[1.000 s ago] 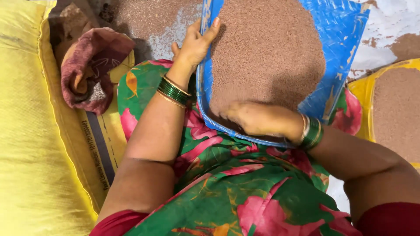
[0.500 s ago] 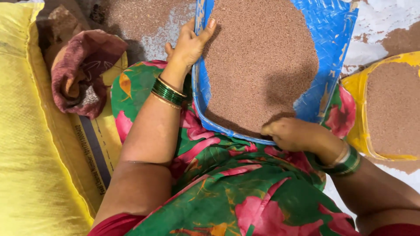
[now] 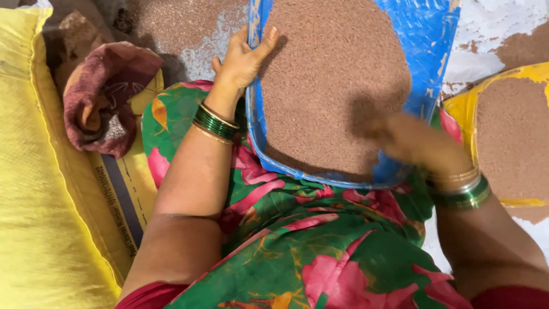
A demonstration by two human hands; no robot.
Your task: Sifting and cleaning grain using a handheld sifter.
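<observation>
Seated on the floor, I am gripping the left rim of a wide blue plastic winnowing tray (image 3: 430, 68) with my left hand (image 3: 241, 60), thumb hooked over the edge. The tray, heaped with reddish-brown fine grain (image 3: 334, 86), is resting across my lap on green-and-pink floral cloth (image 3: 309, 246). My right hand (image 3: 417, 143) is blurring at the tray's near right corner; whether it is open or closed, I cannot tell. A yellow woven sack (image 3: 34, 189) is lying at my left.

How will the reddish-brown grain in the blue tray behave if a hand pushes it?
The grain looks fine and loose, so it would probably flow and heap rather than move as one piece. Some lies scattered beyond the blue tray, so it likely spills easily over the low rim.
</observation>
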